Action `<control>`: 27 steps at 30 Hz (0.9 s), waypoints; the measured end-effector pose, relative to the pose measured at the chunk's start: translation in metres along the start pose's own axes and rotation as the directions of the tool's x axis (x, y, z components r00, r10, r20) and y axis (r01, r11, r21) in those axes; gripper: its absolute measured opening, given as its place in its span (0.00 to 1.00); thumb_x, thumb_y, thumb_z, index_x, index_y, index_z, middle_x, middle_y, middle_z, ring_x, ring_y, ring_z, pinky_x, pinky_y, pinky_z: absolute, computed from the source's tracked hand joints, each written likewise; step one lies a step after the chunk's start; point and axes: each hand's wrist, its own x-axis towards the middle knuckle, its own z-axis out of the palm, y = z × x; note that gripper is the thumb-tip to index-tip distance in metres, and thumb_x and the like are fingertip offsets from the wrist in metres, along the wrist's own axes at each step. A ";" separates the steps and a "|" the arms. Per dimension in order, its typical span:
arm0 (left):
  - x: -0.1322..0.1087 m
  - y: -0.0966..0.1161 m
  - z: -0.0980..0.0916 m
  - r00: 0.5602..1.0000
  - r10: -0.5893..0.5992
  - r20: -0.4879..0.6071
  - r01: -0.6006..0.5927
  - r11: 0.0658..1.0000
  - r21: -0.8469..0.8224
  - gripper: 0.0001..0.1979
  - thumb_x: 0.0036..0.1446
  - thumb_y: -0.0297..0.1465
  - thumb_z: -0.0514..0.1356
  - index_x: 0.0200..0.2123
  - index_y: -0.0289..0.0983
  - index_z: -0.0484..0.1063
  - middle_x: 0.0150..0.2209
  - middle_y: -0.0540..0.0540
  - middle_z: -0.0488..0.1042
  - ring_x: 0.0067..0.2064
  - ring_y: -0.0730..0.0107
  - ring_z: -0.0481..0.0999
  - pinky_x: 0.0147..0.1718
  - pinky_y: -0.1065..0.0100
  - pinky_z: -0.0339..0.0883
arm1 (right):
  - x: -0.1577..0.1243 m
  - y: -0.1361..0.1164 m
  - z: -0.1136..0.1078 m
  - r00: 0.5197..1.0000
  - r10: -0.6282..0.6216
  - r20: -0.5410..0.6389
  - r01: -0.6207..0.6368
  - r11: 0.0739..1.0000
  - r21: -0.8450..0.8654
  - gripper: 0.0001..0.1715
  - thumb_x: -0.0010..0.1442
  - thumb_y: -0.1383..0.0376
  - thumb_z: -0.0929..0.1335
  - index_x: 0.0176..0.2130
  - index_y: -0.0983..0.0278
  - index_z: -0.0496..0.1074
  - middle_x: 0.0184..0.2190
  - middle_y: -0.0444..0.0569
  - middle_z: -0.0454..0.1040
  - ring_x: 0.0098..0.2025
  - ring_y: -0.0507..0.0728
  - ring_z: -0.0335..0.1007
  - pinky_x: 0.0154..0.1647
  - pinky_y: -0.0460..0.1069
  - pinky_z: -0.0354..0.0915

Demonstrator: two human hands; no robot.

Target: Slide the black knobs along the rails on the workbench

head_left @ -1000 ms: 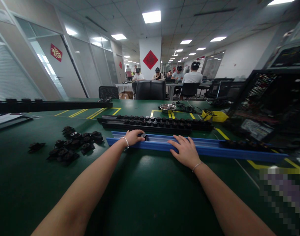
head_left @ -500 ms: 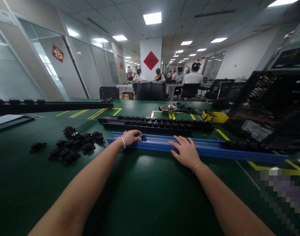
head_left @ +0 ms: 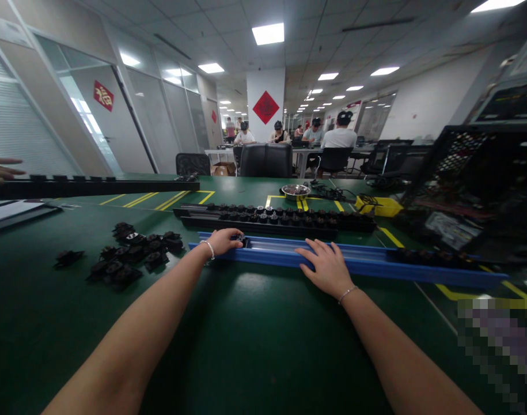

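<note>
A long blue channel rail lies across the green table in front of me. Near its left end, my left hand has its fingers closed on a small black socket module sitting in the channel. My right hand rests with spread fingers on the near wall of the rail, holding nothing. Several black modules fill the right end of the channel. A loose pile of similar black modules lies on the table left of my left hand, with a single one farther left.
Behind the blue rail lie black rails lined with modules. Farther back are a metal bowl, cables and a yellow container. At the left, another person's hand is over a black rail. Dark equipment stands right.
My left hand has shifted slightly left along the blue rail with the module. My right hand stays put. Another person's hand has appeared at the left edge, and modules on that black rail sit farther right.
</note>
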 end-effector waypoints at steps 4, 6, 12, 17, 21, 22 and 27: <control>0.001 -0.008 0.001 1.000 -0.004 -0.005 0.004 1.000 -0.018 0.22 0.51 0.39 0.58 0.50 0.43 0.69 0.52 0.48 0.72 0.54 0.60 0.68 0.53 0.61 0.60 | 0.000 0.000 0.001 1.000 -0.002 -0.007 0.002 1.000 -0.002 0.22 0.58 0.57 0.62 0.53 0.49 0.67 0.58 0.48 0.63 0.60 0.62 0.54 0.59 0.64 0.46; 0.001 -0.012 0.000 1.000 -0.001 -0.009 0.000 1.000 -0.026 0.22 0.50 0.39 0.58 0.50 0.43 0.69 0.52 0.47 0.72 0.54 0.59 0.68 0.52 0.62 0.60 | 0.000 0.000 0.002 1.000 -0.005 -0.012 0.005 1.000 -0.002 0.22 0.58 0.57 0.62 0.53 0.49 0.67 0.58 0.49 0.63 0.60 0.62 0.54 0.59 0.64 0.46; 0.001 -0.022 -0.003 1.000 -0.028 0.005 0.028 0.999 -0.040 0.25 0.49 0.40 0.57 0.51 0.40 0.68 0.52 0.46 0.72 0.54 0.59 0.69 0.51 0.64 0.61 | 0.000 0.000 0.000 1.000 -0.002 -0.004 0.002 1.000 -0.003 0.23 0.58 0.57 0.62 0.53 0.49 0.67 0.58 0.49 0.63 0.60 0.62 0.54 0.59 0.64 0.46; 0.001 -0.032 -0.007 0.999 -0.037 0.010 0.038 0.998 -0.047 0.26 0.47 0.40 0.57 0.51 0.40 0.69 0.49 0.46 0.74 0.51 0.59 0.71 0.50 0.64 0.62 | 0.000 0.000 0.000 1.000 -0.002 0.001 0.002 1.000 0.000 0.22 0.58 0.56 0.61 0.53 0.49 0.67 0.59 0.48 0.63 0.60 0.62 0.54 0.59 0.64 0.46; 0.000 -0.039 -0.009 0.999 -0.035 0.018 0.036 0.998 -0.056 0.28 0.46 0.41 0.57 0.52 0.39 0.68 0.50 0.45 0.73 0.51 0.59 0.71 0.50 0.65 0.62 | 0.000 0.000 0.001 1.000 0.001 -0.002 -0.001 1.000 0.000 0.22 0.58 0.57 0.61 0.53 0.49 0.67 0.59 0.48 0.62 0.60 0.62 0.54 0.59 0.64 0.46; 0.000 -0.041 -0.010 0.999 -0.033 0.018 0.034 0.998 -0.060 0.29 0.46 0.41 0.57 0.52 0.39 0.68 0.50 0.45 0.73 0.51 0.59 0.71 0.50 0.65 0.62 | 0.000 0.000 0.001 1.000 0.000 -0.003 0.000 1.000 -0.001 0.22 0.58 0.57 0.61 0.53 0.49 0.67 0.59 0.48 0.62 0.60 0.62 0.54 0.59 0.64 0.46; -0.001 -0.046 -0.010 0.999 -0.037 0.013 0.038 0.996 -0.078 0.30 0.45 0.41 0.57 0.52 0.37 0.68 0.51 0.44 0.73 0.52 0.59 0.70 0.51 0.66 0.62 | 0.000 0.000 0.001 1.000 0.000 -0.001 0.000 1.000 0.000 0.22 0.58 0.56 0.61 0.53 0.49 0.67 0.58 0.48 0.63 0.60 0.62 0.54 0.59 0.64 0.46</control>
